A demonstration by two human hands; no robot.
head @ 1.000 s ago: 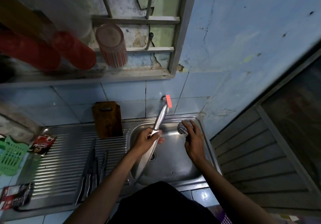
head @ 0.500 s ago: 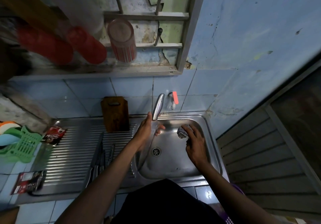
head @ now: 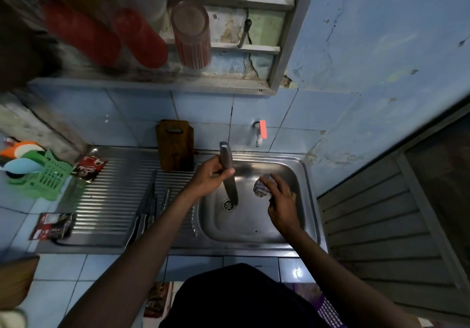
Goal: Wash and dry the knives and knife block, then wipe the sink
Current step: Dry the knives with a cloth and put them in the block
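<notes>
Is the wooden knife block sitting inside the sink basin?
No, the knife block stands on the ribbed drainboard left of the sink basin.

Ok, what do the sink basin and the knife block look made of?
Sink basin: stainless steel by the look, brushed and dull, with soft grey reflections and a pressed, ribbed drainboard. Knife block: apparently wood, dark brown and matt with a cut-out handle slot; the dim light hides any grain.

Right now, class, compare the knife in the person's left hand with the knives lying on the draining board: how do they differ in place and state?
1. The held knife is gripped by the left hand; the knives on the draining board lie untouched.
2. The held knife hangs over the sink, blade pointing down toward the drain; the board knives lie flat, side by side on the ribbed metal.

Shared: all look like steel.
</notes>
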